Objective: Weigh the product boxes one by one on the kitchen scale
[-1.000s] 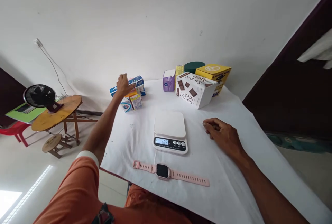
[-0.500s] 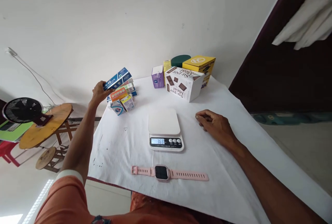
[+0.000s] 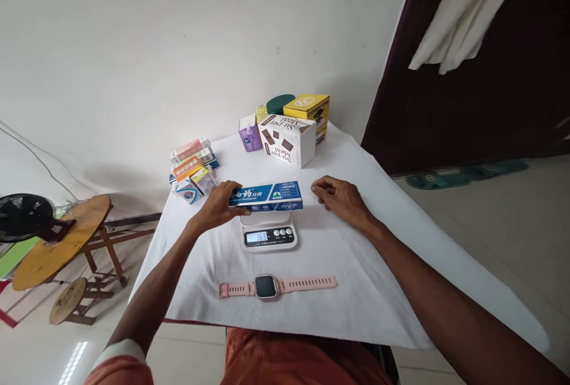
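Note:
My left hand [image 3: 219,207] grips the left end of a blue and white toothpaste box [image 3: 271,193], fingers on top and thumb at the front. The box lies lengthwise over the white platform of a digital kitchen scale [image 3: 269,239], hiding most of it; I cannot tell whether it rests on the platform. The lit display reads 363. My right hand [image 3: 341,199] lies on the cloth just right of the box, fingers curled in and apart from it, with nothing seen in them. A pink-strapped smartwatch [image 3: 266,287] is stretched out in front of the scale.
Several small cartons [image 3: 189,174] are stacked at the left rear of the cloth-covered table [image 3: 356,290]. At the back stand a purple pack [image 3: 250,134], a white "Su-per Meal" box [image 3: 285,141], a yellow box [image 3: 307,106] and a dark green round lid [image 3: 280,104]. A wall runs behind.
My left hand has lifted the toothpaste box off the carton stack and brought it right, over the scale. My right hand stays curled beside the scale. The camera view has shifted to the right.

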Available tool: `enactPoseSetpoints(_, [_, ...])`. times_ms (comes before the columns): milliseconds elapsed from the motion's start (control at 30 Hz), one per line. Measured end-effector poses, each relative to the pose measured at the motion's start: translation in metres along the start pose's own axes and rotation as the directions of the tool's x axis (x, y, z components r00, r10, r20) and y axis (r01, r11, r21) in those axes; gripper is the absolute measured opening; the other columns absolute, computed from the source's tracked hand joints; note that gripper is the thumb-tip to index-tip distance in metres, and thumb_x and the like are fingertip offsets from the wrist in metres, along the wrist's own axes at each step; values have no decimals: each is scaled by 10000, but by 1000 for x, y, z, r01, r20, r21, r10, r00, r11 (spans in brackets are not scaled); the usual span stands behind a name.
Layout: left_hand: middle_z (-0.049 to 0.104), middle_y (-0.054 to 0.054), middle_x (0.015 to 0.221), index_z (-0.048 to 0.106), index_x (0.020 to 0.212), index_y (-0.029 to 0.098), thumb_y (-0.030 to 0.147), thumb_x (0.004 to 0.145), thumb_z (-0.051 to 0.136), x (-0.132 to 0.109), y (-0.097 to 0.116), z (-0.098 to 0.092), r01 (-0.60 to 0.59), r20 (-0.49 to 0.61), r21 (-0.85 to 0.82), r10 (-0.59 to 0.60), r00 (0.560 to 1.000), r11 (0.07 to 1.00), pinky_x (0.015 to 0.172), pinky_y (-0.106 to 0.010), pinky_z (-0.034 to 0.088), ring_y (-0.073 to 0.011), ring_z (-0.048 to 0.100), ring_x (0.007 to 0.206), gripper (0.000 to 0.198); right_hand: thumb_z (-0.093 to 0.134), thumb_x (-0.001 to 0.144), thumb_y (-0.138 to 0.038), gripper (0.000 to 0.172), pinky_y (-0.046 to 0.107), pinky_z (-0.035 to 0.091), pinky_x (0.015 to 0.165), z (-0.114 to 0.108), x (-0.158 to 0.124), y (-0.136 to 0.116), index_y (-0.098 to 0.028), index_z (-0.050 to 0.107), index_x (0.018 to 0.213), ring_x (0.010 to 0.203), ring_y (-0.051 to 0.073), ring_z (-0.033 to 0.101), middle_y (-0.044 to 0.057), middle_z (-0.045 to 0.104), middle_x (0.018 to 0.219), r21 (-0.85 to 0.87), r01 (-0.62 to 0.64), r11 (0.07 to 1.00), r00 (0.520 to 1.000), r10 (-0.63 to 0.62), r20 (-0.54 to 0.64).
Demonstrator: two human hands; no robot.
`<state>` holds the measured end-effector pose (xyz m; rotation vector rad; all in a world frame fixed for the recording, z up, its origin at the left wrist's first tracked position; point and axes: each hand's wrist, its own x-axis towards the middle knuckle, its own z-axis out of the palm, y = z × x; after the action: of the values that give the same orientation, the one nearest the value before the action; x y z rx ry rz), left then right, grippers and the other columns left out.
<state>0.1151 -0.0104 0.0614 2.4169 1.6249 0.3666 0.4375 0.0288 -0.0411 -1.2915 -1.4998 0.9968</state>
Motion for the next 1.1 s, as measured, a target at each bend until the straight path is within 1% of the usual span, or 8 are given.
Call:
enactPoseSetpoints(133, [706, -89, 1159, 617, 1175, 240, 449, 862, 781, 2, -2, 9, 23, 52, 14, -24, 998, 1000, 975, -451, 469, -298, 652, 1095, 411, 633, 827, -485, 285, 259, 472, 520, 0, 1, -1, -203, 678, 839, 546, 126, 558, -5, 621, 639, -6, 6, 1000, 1000, -6, 4])
enactPoseSetpoints(333, [689, -89, 1184, 617, 1207, 240, 442, 825, 830, 1, -4, 12, 62, 60, 47, -65, 996, 997, 1024, -479, 444, -311, 638, 1120, 481, 646, 812, -480, 288, 258, 467, 523, -1, -1, -3, -196, 680, 850, 558, 125, 561, 7, 643, 675, -13, -14, 1000, 1000, 14, -6])
enactPoseSetpoints(467, [656, -119, 1281, 580, 1342, 230, 477, 802, 853, -4, -2, 6, 73, 96, 27, -75, 993, 997, 1080, -507, 429, -339, 606, 1218, 653, 638, 818, -473, 282, 260, 468, 528, -1, -4, -6, -196, 678, 856, 560, 127, 557, 6, 638, 671, -14, -11, 1000, 1000, 11, -5])
enactPoseSetpoints(600, [611, -137, 1380, 504, 1477, 265, 523, 781, 864, -7, -3, -5, 62, 50, -7, -61, 997, 998, 1130, -505, 415, -348, 558, 1330, 825, 640, 825, -466, 271, 261, 473, 538, -1, -4, -6, -197, 676, 840, 562, 126, 557, 1, 630, 665, -11, -12, 1000, 1000, 12, -6])
enactPoseSetpoints(767, [622, -116, 1375, 534, 1463, 303, 441, 805, 851, 0, 1, -5, 14, 59, 33, -16, 998, 999, 1138, -510, 407, -338, 562, 1320, 744, 633, 833, -438, 244, 259, 475, 535, -1, -2, -5, -198, 673, 844, 552, 122, 553, -4, 629, 657, -4, -7, 1000, 1000, 7, -3])
enactPoseSetpoints(933, [676, -96, 1230, 623, 1323, 272, 319, 845, 785, 13, 4, -1, -68, 168, 76, 55, 984, 995, 1064, -484, 449, -317, 620, 1192, 507, 645, 834, -429, 230, 265, 485, 539, -1, -3, -6, -201, 670, 836, 551, 130, 565, -1, 630, 647, 12, -16, 1000, 1000, 16, -8])
enactPoseSetpoints(1033, [669, -99, 1231, 608, 1320, 256, 297, 859, 759, 28, 9, -9, -149, 176, 78, 134, 975, 986, 1034, -448, 465, -301, 623, 1171, 487, 665, 825, -458, 260, 258, 476, 521, -1, -2, -5, -200, 674, 847, 553, 137, 576, 2, 634, 637, 84, -28, 996, 999, 32, -36])
enactPoseSetpoints(1100, [659, -101, 1266, 590, 1340, 258, 302, 869, 752, 46, 15, -16, -187, 150, 82, 173, 973, 979, 1062, -436, 450, -295, 613, 1202, 500, 673, 818, -482, 287, 255, 460, 502, -2, 0, -4, -197, 680, 849, 522, 128, 555, -2, 628, 616, 144, -37, 989, 993, 53, -105])
